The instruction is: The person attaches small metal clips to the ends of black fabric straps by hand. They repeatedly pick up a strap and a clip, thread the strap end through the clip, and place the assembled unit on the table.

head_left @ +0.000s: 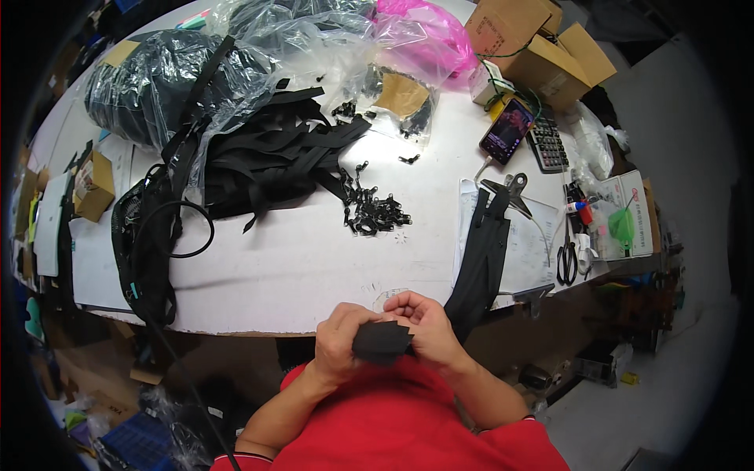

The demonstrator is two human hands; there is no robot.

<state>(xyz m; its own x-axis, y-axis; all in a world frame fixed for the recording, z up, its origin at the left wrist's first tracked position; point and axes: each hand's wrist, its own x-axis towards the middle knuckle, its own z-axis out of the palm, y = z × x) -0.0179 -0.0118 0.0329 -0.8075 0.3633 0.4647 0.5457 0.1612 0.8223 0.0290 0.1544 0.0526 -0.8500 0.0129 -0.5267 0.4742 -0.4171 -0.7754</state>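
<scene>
My left hand (338, 339) grips a black fabric strip (382, 344) at the front edge of the table, against my red shirt. The strip's cut end points toward my right hand (434, 334). That hand's fingers are curled together close beside the strip, and whatever is pinched in them is too small or hidden to make out. More black strips (481, 263) hang over the table edge just right of my right hand. Farther off lies a pile of small black clips (375, 210), next to a heap of black straps (267, 161).
Plastic-wrapped black bundles (137, 90) and a pink bag (424, 35) line the back. At right are cardboard boxes (550, 63), a phone (507, 132), a calculator (547, 147), a clipboard (525, 259) and scissors (566, 259). A black cable loop (210, 231) lies at left.
</scene>
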